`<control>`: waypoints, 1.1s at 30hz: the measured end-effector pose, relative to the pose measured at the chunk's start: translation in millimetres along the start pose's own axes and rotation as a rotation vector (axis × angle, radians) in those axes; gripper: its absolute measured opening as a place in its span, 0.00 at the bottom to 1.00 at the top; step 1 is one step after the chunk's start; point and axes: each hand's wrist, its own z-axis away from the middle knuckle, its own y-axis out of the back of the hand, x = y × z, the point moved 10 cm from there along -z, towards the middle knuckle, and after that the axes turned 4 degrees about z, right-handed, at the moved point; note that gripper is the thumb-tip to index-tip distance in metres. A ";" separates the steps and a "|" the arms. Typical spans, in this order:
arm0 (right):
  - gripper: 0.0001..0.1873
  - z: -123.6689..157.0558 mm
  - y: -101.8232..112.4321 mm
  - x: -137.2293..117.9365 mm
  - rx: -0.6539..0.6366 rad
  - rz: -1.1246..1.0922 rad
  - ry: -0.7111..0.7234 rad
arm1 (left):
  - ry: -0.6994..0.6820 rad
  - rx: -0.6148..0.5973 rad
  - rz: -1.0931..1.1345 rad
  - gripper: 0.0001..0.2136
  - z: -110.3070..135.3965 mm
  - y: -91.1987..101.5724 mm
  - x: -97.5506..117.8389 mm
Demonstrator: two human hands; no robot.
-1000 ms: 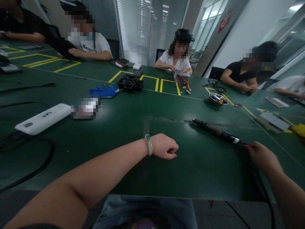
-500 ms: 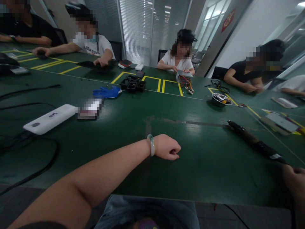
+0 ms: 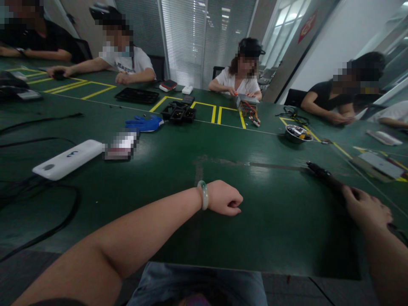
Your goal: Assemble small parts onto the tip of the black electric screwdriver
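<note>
My left hand [image 3: 224, 198], a pale green and white bangle [image 3: 203, 195] at its wrist, rests on the green table as a loose fist. Nothing shows in its curled fingers. At the right, my right hand [image 3: 366, 207] is closed over the body of a long black tool [image 3: 319, 171] that looks like an electric screwdriver. Its narrow tip points away to the upper left. The palm and fingers hide its middle, and a dark part shows beyond the hand at the right edge.
Left of me lie a white power strip [image 3: 68, 160], a phone [image 3: 122, 145], a blue glove [image 3: 145, 123] and black cables. Black connector parts [image 3: 178, 112] and a metal bowl [image 3: 298, 134] stand farther off. Several people sit opposite, one handling a metal box [image 3: 248, 100] with coloured wires.
My right hand has come in from the right edge onto the tool's body. A co-worker's hand has left a black tray, which now lies flat. My left hand is unchanged.
</note>
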 end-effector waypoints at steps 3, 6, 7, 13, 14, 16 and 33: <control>0.45 0.5 -10.3 -9.6 -0.068 -0.073 -0.183 | 0.006 0.006 -0.007 0.12 -1.1 0.2 -0.2; 0.43 4.1 -12.9 -35.9 -0.097 -0.117 -0.134 | 0.027 -0.003 -0.021 0.13 -3.5 -1.8 -2.0; 0.41 6.5 -12.6 -48.1 -0.104 -0.115 -0.097 | 0.033 -0.005 -0.025 0.13 -4.3 -2.3 -2.6; 0.36 39.4 -3.5 -165.8 -0.106 -0.085 0.227 | 0.012 -0.007 -0.026 0.13 -6.0 -1.2 0.5; 0.35 49.3 0.1 -191.5 -0.096 -0.101 0.294 | 0.004 -0.007 -0.024 0.13 -6.0 -0.4 1.6; 0.33 74.7 8.1 -245.7 -0.083 -0.150 0.439 | -0.009 0.014 -0.023 0.14 -5.9 4.3 4.2; 0.35 297.6 65.8 -418.4 -0.245 -0.468 1.077 | 0.320 0.549 -0.240 0.22 20.2 69.2 -31.9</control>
